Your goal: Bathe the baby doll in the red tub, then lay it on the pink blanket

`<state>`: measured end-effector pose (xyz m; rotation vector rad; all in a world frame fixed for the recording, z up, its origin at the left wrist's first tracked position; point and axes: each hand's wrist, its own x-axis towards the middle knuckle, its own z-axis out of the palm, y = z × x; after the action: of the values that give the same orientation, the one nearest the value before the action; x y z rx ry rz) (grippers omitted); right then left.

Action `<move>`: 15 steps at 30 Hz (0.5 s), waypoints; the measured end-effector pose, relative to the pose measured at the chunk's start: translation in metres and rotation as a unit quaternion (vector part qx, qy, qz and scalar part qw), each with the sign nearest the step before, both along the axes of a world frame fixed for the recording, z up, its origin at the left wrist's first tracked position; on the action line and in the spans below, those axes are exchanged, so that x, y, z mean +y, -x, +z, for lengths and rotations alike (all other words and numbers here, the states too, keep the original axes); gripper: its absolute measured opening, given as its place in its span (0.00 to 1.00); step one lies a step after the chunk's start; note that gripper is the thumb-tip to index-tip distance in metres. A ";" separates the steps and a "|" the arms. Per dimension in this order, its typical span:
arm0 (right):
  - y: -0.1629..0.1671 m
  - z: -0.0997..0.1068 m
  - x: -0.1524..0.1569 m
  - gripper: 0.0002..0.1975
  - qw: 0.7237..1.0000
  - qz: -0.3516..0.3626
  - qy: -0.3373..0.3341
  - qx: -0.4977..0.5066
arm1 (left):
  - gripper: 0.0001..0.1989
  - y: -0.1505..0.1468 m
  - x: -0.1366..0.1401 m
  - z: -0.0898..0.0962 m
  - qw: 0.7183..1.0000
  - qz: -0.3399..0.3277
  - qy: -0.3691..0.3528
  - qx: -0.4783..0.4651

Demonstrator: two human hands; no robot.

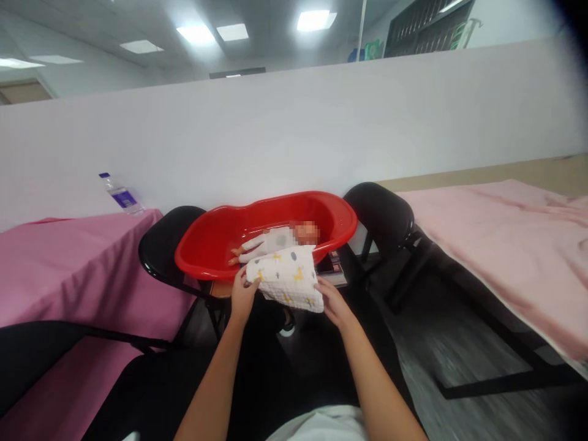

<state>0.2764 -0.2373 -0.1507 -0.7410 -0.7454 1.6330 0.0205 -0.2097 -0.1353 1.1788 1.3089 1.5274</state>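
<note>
A white muslin cloth (pixel 289 278) with yellow giraffe-like prints and grey spots hangs over the near rim of a red baby bathtub (pixel 215 239). My left hand (pixel 243 293) pinches the cloth's left edge, and my right hand (pixel 334 300) grips its right edge. Inside the tub lies a baby doll (pixel 271 239) in white clothing, legs to the left and head to the right. The cloth covers part of the view of the doll's near side. Under the tub's right end a dark, box-like item (pixel 333 264) shows only in part.
Black chairs (pixel 172 245) (pixel 381 211) stand at both ends of the tub. On the left, a pink-covered table (pixel 68 263) carries a clear plastic bottle (pixel 122 195). A pale pink cloth (pixel 500 239) covers a surface on the right. A white partition (pixel 257 141) runs behind.
</note>
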 end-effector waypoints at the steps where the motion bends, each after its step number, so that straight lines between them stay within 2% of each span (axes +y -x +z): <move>1: -0.002 -0.007 -0.005 0.23 1.000 0.021 0.011 0.016 | 0.34 0.002 -0.005 0.001 1.000 -0.013 0.005 -0.012; 5: -0.004 -0.030 -0.014 0.22 0.995 0.080 0.033 0.043 | 0.34 0.015 -0.021 0.004 0.996 -0.032 0.010 -0.078; 8: 0.000 -0.039 -0.013 0.20 0.995 0.081 0.031 0.057 | 0.33 0.023 -0.027 0.005 0.993 -0.053 0.016 -0.109; 13: 0.002 -0.052 -0.012 0.22 0.989 0.063 0.029 0.130 | 0.33 0.017 -0.032 0.004 0.990 -0.096 0.060 -0.081; 15: 0.002 -0.060 -0.013 0.19 0.987 0.064 0.041 0.143 | 0.33 0.012 -0.032 0.004 0.991 -0.102 0.061 -0.064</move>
<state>0.2739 -0.2504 -0.2102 -0.5090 -0.5302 1.8475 0.0082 -0.2418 -0.1314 1.0838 1.1430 1.3337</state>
